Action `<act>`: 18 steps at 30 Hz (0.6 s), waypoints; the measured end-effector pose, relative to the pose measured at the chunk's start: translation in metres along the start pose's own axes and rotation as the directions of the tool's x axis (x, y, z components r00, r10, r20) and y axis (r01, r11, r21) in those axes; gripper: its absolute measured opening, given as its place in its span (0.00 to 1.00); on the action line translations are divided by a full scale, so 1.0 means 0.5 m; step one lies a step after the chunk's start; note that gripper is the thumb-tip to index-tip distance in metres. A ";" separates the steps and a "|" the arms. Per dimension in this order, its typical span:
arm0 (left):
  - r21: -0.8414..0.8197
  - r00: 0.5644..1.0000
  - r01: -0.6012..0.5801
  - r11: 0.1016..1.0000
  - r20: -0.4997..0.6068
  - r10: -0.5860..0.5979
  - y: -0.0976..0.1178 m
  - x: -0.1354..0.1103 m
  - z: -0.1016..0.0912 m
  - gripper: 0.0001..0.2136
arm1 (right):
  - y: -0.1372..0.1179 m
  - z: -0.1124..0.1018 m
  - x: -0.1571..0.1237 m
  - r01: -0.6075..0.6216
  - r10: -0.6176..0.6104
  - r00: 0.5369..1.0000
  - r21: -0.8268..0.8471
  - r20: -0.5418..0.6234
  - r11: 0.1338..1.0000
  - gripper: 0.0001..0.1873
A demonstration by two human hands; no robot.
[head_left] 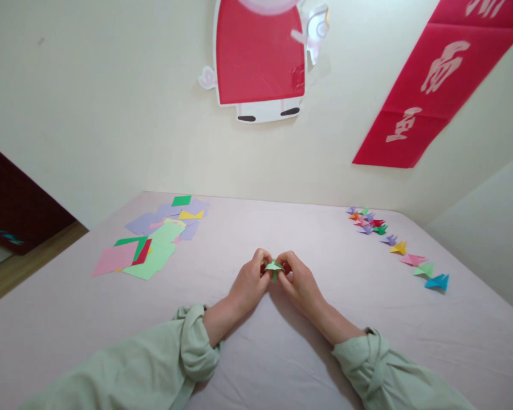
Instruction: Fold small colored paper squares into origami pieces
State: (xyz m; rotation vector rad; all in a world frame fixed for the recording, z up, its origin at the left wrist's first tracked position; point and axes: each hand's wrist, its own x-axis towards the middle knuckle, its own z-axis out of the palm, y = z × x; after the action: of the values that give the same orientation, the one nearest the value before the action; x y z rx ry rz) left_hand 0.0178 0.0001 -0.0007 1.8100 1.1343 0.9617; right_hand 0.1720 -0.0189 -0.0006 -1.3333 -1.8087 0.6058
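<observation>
Between both hands, a small light green folded paper figure (274,266) is held just above the pale cloth-covered surface (256,228). My left hand (253,279) pinches its left side between thumb and fingers. On the opposite side, my right hand (300,282) grips it in the same way. The figure has spread, wing-like flaps and a narrow part pointing down. My curled fingers hide its outer edges.
Loose coloured paper sheets (160,245) lie overlapping at the left. Along the right runs a line of several folded paper figures, with a blue one (438,283) nearest. Behind the surface rises a wall (162,114) bearing a red banner (410,108) and a cartoon cutout (260,57).
</observation>
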 end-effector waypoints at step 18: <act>0.074 1.000 -0.019 0.997 0.020 0.018 0.009 -0.007 0.004 0.09 | -0.005 0.000 0.000 0.082 -0.092 0.995 -0.222 -0.034 0.972 0.05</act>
State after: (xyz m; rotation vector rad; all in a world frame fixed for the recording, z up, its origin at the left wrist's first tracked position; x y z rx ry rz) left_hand 0.0200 -0.0049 0.0016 1.8879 1.1568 0.9224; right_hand 0.1706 -0.0197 0.0012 -1.3919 -1.9299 0.3333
